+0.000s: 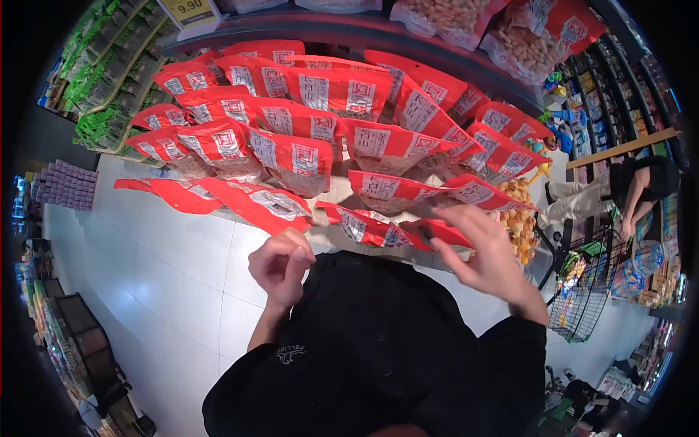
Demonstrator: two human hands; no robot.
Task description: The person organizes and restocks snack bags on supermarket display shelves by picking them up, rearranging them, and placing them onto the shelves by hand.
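Observation:
Red-topped snack bags with white printed panels and clear lower parts stand in rows on the display in front of me. My left hand (282, 268) is held just in front of the front-left bag (273, 204), fingers curled in and thumb against them, with nothing visible inside. My right hand (484, 255) is open, thumb and fingers apart, over the front-right edge of the display. Closest to its fingertips is a tilted red bag (375, 227), whose right end it partly hides. Whether the fingers touch that bag I cannot tell.
Above the rows runs a dark shelf edge (328, 33) carrying bags of nuts (528, 47) and a price sign (191, 13). Loose yellow-brown packs (520, 233) lie at the right. Beyond are a shopping cart (582, 291) and another person (626, 189). Pale floor tiles (167, 277) spread left.

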